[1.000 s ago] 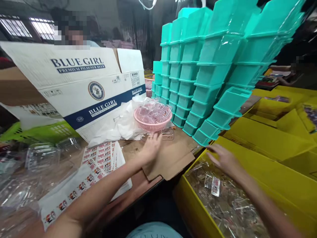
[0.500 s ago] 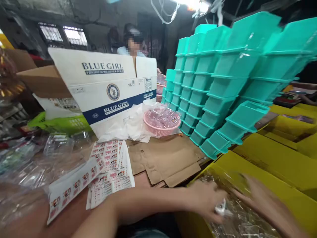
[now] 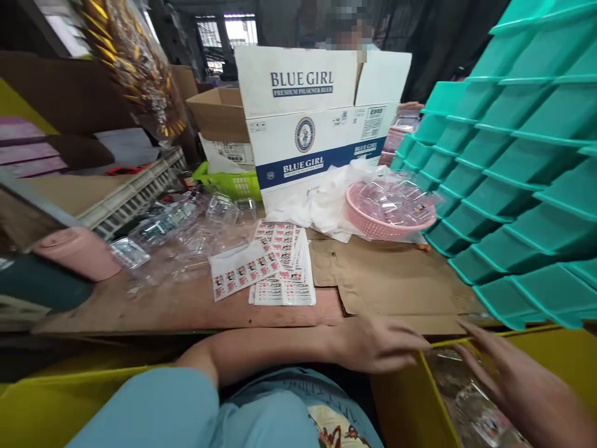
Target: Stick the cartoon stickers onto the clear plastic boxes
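Left hand [image 3: 380, 345] pulls away from the yellow box [image 3: 410, 401] at four o'clock — open, apparently empty — while the right hand [image 3: 517, 376], fingers spread, hovers over clear packs [image 3: 487, 423] inside; that drop looks finished.

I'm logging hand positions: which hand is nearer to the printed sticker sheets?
Left. The left hand is in front of the printed sticker sheets and to their right, not touching them; the right hand is farther right, over the yellow box.
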Available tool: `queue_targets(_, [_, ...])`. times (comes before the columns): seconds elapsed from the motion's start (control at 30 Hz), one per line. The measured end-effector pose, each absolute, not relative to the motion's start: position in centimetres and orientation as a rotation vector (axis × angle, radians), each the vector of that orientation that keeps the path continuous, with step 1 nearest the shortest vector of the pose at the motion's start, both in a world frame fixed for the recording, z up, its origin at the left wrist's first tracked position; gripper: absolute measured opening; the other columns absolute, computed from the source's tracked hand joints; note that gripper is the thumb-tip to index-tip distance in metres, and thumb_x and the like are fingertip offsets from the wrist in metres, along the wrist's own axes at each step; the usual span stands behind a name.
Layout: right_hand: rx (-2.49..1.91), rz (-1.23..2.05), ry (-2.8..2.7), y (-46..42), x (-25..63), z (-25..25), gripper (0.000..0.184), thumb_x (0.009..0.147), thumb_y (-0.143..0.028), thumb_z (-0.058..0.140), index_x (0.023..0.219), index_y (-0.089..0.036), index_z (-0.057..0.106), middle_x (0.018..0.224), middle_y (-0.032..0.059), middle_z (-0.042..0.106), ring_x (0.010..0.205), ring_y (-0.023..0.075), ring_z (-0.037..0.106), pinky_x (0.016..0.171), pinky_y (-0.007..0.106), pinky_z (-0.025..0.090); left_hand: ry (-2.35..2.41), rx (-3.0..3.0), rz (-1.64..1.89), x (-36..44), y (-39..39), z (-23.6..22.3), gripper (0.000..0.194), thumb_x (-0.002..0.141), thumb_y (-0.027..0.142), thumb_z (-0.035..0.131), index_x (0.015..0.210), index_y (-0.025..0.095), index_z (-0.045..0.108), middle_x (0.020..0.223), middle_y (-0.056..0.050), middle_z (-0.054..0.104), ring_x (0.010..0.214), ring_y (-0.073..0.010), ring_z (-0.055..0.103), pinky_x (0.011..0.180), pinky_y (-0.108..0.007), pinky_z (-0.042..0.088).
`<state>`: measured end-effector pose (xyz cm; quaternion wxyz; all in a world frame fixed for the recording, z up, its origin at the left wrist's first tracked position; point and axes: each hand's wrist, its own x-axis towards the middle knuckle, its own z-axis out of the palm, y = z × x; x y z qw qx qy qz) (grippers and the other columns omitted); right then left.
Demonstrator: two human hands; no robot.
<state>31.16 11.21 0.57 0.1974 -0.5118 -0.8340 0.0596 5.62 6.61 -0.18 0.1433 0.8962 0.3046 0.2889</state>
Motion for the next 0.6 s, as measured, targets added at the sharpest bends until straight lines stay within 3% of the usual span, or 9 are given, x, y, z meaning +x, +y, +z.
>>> queue_targets(0.03, [-1.292,0.238,-2.371,12.5,27.6,0.9,0.035,0.093,-0.052,0.052,0.111,-0.025,0.066,0.102,0.0149,0.07,0.09,0.031,0.067,0.076,0.046,0.057,1.184,2.513,0.941,2.5,6.1,0.0,0.035,0.098,0.035,0.046,0.129,0.025,0.06,0.124,0.0,0.068,0.114,-0.0084,0.062,0.101,-0.014,0.047])
queue_targets(0.17, [-0.834,0.572,-2.522,15.5,9.8,1.8,0.03,0.095,-0.04,0.047,0.111,-0.022,0.065,0.105,0.0112,0.072,0.101,0.0281,0.064,0.089,0.04,0.05,2.003,2.113,1.145,-8.3,2.2,-1.2,0.038,0.101,0.026,0.034,0.135,0.019,0.05,0.13,-0.013,0.06,0.128,-0.0258,0.053,0.112,-0.046,0.043])
queue_targets(0.23, [-0.83,0.631,-2.578,16.0,1.8,1.3,0.031,0.094,-0.035,0.05,0.116,-0.02,0.064,0.099,0.0103,0.074,0.104,0.029,0.063,0.09,0.041,0.048,2.342,1.909,1.089,-12.1,0.3,-2.8,0.045,0.098,0.034,0.044,0.141,0.019,0.044,0.138,-0.017,0.052,0.135,-0.0367,0.044,0.113,-0.059,0.037])
queue_targets(0.3, [-0.885,0.685,-2.612,16.5,-4.2,0.3,0.037,0.091,-0.034,0.055,0.124,-0.017,0.061,0.092,0.0103,0.075,0.106,0.0316,0.062,0.088,0.042,0.047,2.58,1.742,0.935,-14.3,-1.0,-4.7,0.054,0.094,0.04,0.052,0.144,0.022,0.04,0.144,-0.018,0.049,0.137,-0.0421,0.04,0.112,-0.065,0.034])
queue_targets(0.47, [-0.975,0.83,-2.584,17.7,-10.3,-1.5,0.063,0.088,-0.036,0.062,0.144,-0.013,0.045,0.088,0.0088,0.075,0.095,0.028,0.066,0.082,0.037,0.048,2.595,1.658,0.78,-14.3,-2.6,-7.7,0.055,0.096,0.042,0.048,0.145,0.018,0.04,0.152,-0.02,0.043,0.144,-0.0413,0.034,0.112,-0.065,0.035])
queue_targets(0.53, [-0.944,0.882,-2.548,18.1,-10.2,-1.1,0.06,0.088,-0.031,0.061,0.143,-0.015,0.047,0.094,0.0087,0.075,0.093,0.0252,0.067,0.083,0.036,0.048,2.481,1.667,0.898,-14.4,-2.4,-7.1,0.055,0.097,0.04,0.049,0.147,0.02,0.038,0.154,-0.018,0.04,0.145,-0.0356,0.034,0.114,-0.057,0.037])
queue_targets(0.6, [-0.874,0.93,-2.533,18.7,-9.1,-0.2,0.044,0.087,-0.029,0.061,0.129,-0.018,0.061,0.096,0.0082,0.075,0.096,0.025,0.067,0.086,0.037,0.048,2.354,1.629,1.151,-15.6,-1.6,-5.7,0.057,0.098,0.034,0.049,0.151,0.023,0.033,0.156,-0.016,0.038,0.145,-0.0279,0.036,0.115,-0.047,0.038])
